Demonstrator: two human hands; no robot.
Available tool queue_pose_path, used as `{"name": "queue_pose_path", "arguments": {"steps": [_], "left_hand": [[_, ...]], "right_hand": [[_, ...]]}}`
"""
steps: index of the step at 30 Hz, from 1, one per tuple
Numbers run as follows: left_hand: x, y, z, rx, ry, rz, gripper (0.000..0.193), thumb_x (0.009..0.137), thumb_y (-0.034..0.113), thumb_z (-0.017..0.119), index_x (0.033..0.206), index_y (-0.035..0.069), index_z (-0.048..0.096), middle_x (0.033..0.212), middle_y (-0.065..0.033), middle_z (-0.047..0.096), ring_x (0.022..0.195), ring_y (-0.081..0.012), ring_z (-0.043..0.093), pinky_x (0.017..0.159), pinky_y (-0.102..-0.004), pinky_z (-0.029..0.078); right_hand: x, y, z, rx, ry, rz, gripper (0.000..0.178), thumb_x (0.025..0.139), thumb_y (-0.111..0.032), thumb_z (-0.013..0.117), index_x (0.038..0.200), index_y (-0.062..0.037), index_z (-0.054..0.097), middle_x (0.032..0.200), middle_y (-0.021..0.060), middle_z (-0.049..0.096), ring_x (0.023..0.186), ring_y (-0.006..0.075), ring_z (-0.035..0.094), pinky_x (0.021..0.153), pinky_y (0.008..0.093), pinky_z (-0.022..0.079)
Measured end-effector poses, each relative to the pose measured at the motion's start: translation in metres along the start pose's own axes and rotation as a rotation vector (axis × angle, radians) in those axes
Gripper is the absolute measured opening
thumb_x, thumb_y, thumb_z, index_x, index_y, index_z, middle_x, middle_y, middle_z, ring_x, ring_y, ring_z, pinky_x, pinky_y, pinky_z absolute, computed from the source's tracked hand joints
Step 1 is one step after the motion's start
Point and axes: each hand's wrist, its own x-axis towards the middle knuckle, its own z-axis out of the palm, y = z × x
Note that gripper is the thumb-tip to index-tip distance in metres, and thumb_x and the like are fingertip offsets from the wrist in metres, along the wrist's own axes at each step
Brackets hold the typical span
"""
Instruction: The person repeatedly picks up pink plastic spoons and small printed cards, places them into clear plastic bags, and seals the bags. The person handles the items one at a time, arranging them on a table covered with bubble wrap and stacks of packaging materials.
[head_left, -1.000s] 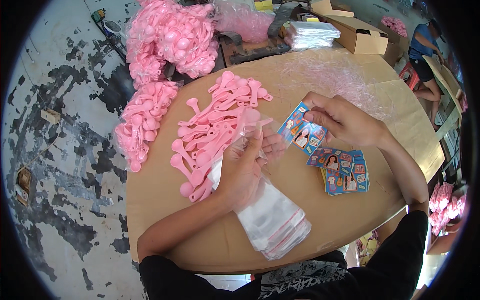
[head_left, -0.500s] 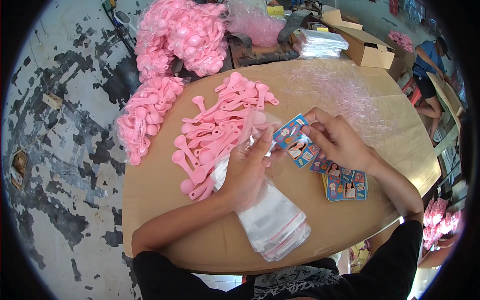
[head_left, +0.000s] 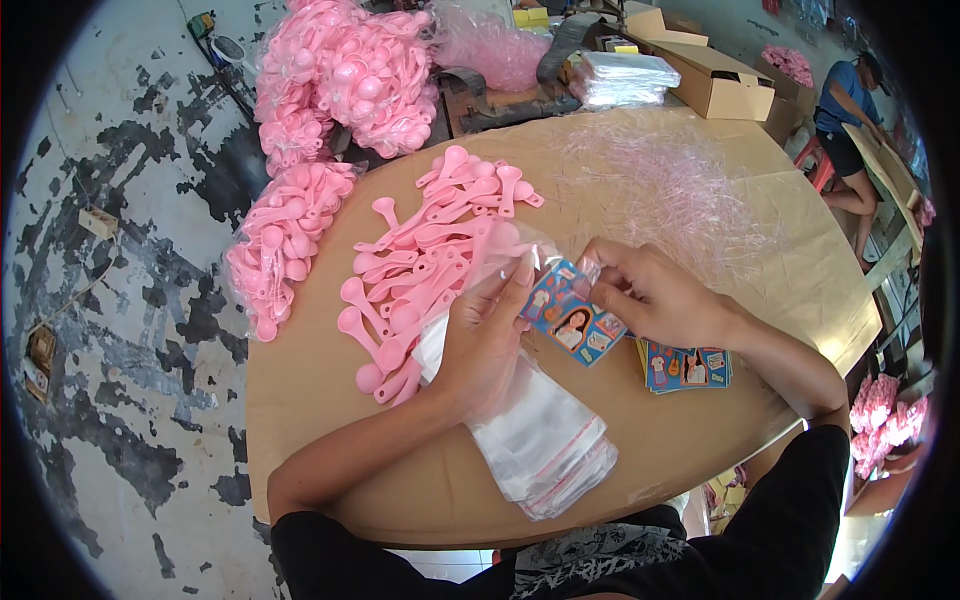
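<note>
My left hand (head_left: 478,335) grips a clear plastic bag (head_left: 540,248), and a pink measuring spoon (head_left: 503,236) shows through or right behind its film. A blue printed card (head_left: 572,318) lies against the bag's mouth between my two hands; whether its edge is inside I cannot tell. My right hand (head_left: 655,300) pinches at the card's upper right corner, where clear film also shows by the fingertips. Below my left hand lies a stack of flat clear bags (head_left: 545,435). Under my right wrist sits a pile of similar cards (head_left: 688,368).
Loose pink spoons (head_left: 425,265) are heaped left of my hands. Bulging bags of spoons (head_left: 345,80) stand past the table's far left edge. Shiny clear strands (head_left: 670,190) spread over the brown table cover (head_left: 340,440). Cardboard boxes (head_left: 735,90) and a seated person (head_left: 848,125) are at the far right.
My right hand has brought the card left and down against the bag held in my left hand. The card now overlaps the bag's film. The view has shifted slightly.
</note>
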Motion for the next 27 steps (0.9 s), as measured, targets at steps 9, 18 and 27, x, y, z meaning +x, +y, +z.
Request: {"name": "queue_pose_path", "arguments": {"steps": [9, 18, 27], "left_hand": [[0.000, -0.002, -0.006, 0.078, -0.014, -0.031, 0.033, 0.102, 0.019, 0.048, 0.126, -0.002, 0.056, 0.119, -0.0091, 0.062, 0.104, -0.0166, 0.062, 0.093, -0.0326, 0.051], [-0.003, -0.006, 0.000, 0.094, -0.043, -0.016, 0.027, 0.099, 0.021, 0.058, 0.115, 0.001, 0.064, 0.100, -0.0014, 0.067, 0.093, -0.0045, 0.059, 0.082, -0.0241, 0.048], [-0.004, 0.006, 0.001, -0.053, -0.218, 0.017, 0.053, 0.103, 0.021, 0.047, 0.148, 0.001, 0.027, 0.136, -0.0124, 0.050, 0.120, -0.0150, 0.051, 0.099, -0.0313, 0.045]], "right_hand": [[0.001, -0.010, 0.003, 0.366, 0.062, 0.092, 0.020, 0.097, -0.018, 0.058, 0.109, -0.0024, 0.058, 0.071, 0.0032, 0.064, 0.062, 0.0051, 0.055, 0.057, 0.0246, 0.048], [-0.002, -0.006, -0.001, 0.268, -0.101, 0.200, 0.025, 0.096, -0.024, 0.062, 0.110, -0.0038, 0.068, 0.075, -0.0036, 0.059, 0.063, 0.0016, 0.047, 0.054, 0.0197, 0.042], [0.000, 0.002, 0.010, 0.383, -0.019, 0.157, 0.027, 0.097, -0.028, 0.060, 0.105, -0.0031, 0.069, 0.074, -0.0035, 0.059, 0.064, 0.0031, 0.048, 0.056, 0.0213, 0.043]]}}
